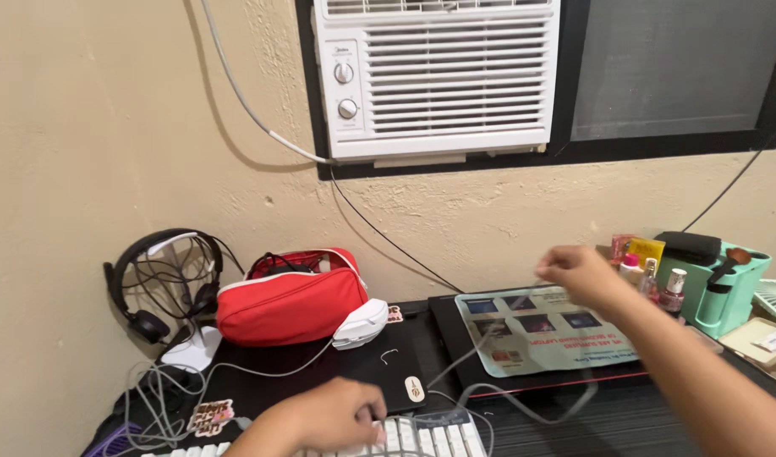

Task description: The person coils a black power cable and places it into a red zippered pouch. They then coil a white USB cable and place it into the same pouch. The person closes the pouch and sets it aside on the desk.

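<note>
My left hand [333, 415] rests on a white keyboard [422, 436] at the desk's near edge, fingers curled over its top. My right hand [578, 272] is raised above a closed black laptop [455, 317] and pinches a thin grey cable [481, 343] that runs down to the keyboard. The cable is blurred. A light printed sheet [548, 334] lies on the laptop lid under that hand.
A red pouch [290, 300] and a white mouse [360, 324] sit at the back left, beside black headphones [151, 279] on a white stand. A mint organiser [726, 283] with bottles stands at the right. A window air conditioner [438, 76] hangs on the wall above.
</note>
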